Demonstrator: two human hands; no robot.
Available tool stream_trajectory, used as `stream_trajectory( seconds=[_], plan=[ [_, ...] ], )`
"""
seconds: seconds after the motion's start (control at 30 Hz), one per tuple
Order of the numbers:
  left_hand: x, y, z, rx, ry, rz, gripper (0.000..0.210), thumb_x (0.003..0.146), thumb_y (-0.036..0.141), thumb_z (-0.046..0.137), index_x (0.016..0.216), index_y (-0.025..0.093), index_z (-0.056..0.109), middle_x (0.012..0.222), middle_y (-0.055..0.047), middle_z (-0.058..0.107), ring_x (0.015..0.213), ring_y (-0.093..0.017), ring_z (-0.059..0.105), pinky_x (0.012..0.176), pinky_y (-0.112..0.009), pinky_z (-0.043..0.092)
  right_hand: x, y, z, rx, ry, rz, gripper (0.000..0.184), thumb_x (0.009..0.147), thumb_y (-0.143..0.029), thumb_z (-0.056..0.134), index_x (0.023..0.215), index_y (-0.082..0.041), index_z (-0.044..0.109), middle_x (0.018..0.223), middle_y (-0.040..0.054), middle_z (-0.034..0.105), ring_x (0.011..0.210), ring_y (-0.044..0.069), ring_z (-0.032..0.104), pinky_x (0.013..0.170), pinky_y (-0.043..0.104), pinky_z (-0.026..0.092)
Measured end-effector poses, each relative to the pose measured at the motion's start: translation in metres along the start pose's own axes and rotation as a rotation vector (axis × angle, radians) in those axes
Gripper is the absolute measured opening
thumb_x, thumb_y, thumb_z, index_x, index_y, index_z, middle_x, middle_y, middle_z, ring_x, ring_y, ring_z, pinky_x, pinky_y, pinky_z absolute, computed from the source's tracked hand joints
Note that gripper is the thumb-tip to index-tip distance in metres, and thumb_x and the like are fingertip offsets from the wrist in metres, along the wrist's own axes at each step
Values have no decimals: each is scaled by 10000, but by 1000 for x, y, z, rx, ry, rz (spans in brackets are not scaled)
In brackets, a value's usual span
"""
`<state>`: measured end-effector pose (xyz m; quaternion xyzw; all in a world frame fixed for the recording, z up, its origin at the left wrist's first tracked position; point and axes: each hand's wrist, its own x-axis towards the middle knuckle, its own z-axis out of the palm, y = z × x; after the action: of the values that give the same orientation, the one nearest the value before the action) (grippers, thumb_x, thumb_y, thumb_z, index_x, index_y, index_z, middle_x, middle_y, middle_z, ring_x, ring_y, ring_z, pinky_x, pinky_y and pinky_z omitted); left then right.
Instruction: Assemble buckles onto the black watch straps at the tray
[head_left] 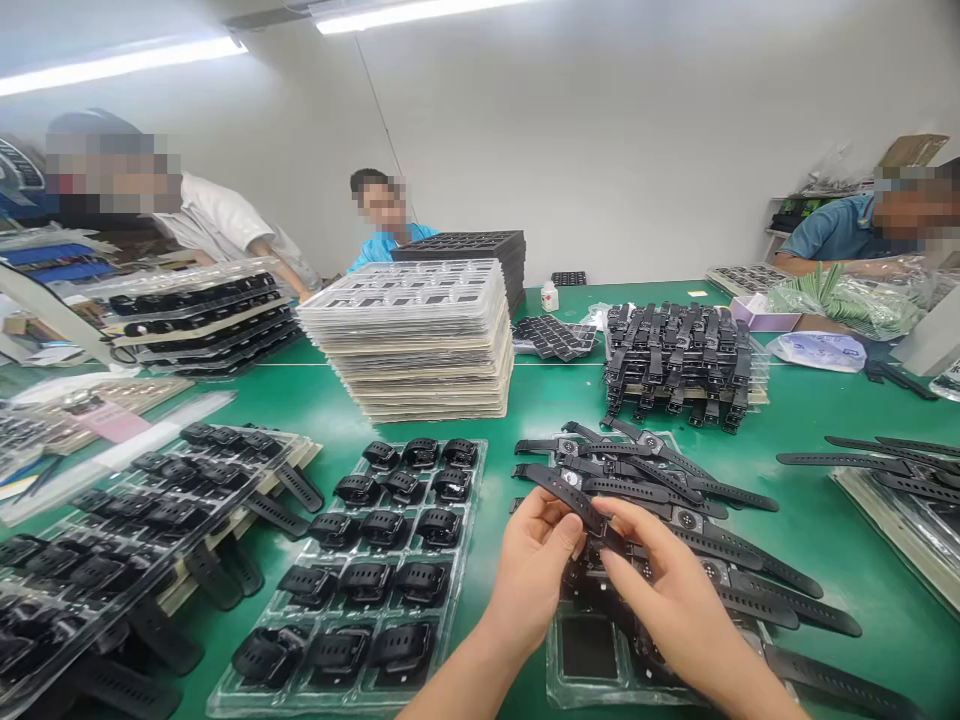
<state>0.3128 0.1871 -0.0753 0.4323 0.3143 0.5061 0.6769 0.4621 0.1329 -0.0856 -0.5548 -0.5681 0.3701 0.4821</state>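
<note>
Between my hands is a black smartwatch (pixel 564 493), its strap slanting up to the left. My left hand (pixel 534 550) pinches the strap from the near side. With thumb and fingers, my right hand (pixel 667 575) grips the right end of the same watch; its case is largely hidden by the fingers. Beneath and beyond them, flat watches with outstretched straps (pixel 757 548) lie over a clear plastic tray (pixel 556 668). One dark square compartment (pixel 589 645) shows at its near left. Left of my hands, another clear tray (pixel 474 490) holds rows of watches with curled straps (pixel 403 650).
Stacked trays of watches stand at left (pixel 255 480) and right (pixel 885 510). Farther back on the green table (pixel 555 385) are a tall stack of white trays (pixel 420 375), a pile of strapped watches (pixel 675 360) and a small white bottle (pixel 550 297). Several people sit around the table.
</note>
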Motion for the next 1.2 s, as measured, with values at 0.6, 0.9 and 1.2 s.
stream_trajectory(
  seconds=[0.6, 0.9, 1.2],
  plan=[
    [-7, 7, -8, 623, -298, 111, 383, 772, 270, 789, 1142, 203, 713, 1008, -56, 645, 953, -228, 570, 874, -342, 417, 2, 12, -9, 312, 254, 79, 459, 800, -650, 750, 930, -211, 718, 653, 14, 659, 536, 174, 588, 479, 232, 488],
    [-5, 3, -4, 504, -169, 152, 454, 714, 605, 809, 806, 160, 798, 789, -60, 623, 806, -213, 535, 724, -317, 411, 5, 11, -14, 144, 4, -116, 277, 945, -501, 653, 974, -245, 755, 957, 68, 760, 901, 243, 728, 794, 254, 602],
    [-7, 2, -1, 519, -205, 108, 400, 842, 518, 723, 1006, 163, 809, 845, -83, 659, 843, -218, 550, 769, -324, 450, 6, 11, -9, 99, 27, -135, 326, 964, -516, 616, 1011, -231, 766, 990, 83, 767, 887, 252, 733, 782, 273, 610]
  ],
)
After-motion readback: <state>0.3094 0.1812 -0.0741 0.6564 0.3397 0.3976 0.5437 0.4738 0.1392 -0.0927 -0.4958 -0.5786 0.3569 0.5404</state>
